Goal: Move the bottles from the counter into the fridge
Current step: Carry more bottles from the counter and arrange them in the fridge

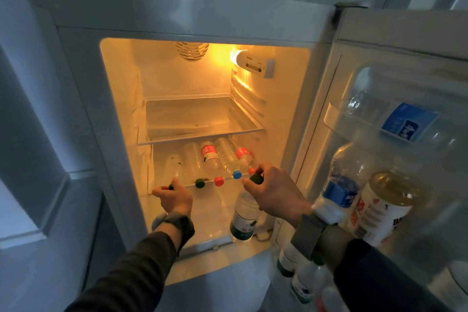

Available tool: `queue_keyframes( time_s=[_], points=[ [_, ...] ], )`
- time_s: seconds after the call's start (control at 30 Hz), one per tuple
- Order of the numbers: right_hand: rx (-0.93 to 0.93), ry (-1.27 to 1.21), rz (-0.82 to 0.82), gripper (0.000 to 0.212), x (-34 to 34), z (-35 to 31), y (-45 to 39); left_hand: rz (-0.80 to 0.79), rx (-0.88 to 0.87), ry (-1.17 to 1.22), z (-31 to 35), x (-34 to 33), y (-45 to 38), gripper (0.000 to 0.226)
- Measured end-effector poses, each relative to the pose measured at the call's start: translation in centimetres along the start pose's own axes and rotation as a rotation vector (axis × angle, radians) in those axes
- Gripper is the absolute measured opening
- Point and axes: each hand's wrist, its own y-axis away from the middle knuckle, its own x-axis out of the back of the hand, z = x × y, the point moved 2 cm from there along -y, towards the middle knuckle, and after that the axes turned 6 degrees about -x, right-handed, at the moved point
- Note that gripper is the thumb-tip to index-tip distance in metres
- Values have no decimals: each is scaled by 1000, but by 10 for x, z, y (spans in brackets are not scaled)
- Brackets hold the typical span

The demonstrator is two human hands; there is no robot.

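Note:
The small fridge (177,15) stands open and lit inside. Several clear bottles lie on its lower shelf (228,180) with caps toward me: green (199,182), red (218,181), blue (237,174). My left hand (174,197) grips the dark cap end of the leftmost bottle (174,167) at the shelf edge. My right hand (274,192) holds a green-capped bottle (244,218) by its cap (256,178); the bottle hangs upright over the fridge floor, at the right.
An upper glass shelf (200,119) holds no bottles. The open door (395,83) on the right carries a blue-labelled water bottle (339,185), a yellow-liquid bottle (385,208) and more bottles lower down (304,284). White cabinet panels (38,134) flank the left.

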Motion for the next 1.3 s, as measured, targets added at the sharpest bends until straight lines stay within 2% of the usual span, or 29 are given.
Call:
queue_keyframes(
  time_s=[0.13,0.3,0.6,0.73,0.9,0.97,1.03,1.1,1.2,1.3],
  points=[
    [-15,7,-2,32,-1,3,-2,-156,13,-163,-3,-13,-28,32],
    [-39,30,16,31,-2,4,-6,-297,-53,-390,2,-24,-51,38],
    [-40,13,38,38,-1,2,-10,-365,-218,-627,3,-30,-63,31],
    [-42,7,57,33,0,3,-12,-387,-236,-693,1,-25,-62,41],
    [-6,-69,88,39,6,6,-13,-468,-257,-814,6,-6,-45,58],
    [31,-104,106,34,10,2,-12,-521,-335,-828,14,7,-25,50],
    [41,-157,154,29,15,1,-12,-589,-426,-814,25,14,4,32],
    [68,-225,206,27,20,-2,-11,-724,-366,-757,43,24,39,30],
    [122,-324,268,29,25,-9,-9,-1014,-134,-615,81,35,92,58],
    [171,-376,348,25,29,-15,-3,-1126,-11,-404,113,37,119,74]
  ],
)
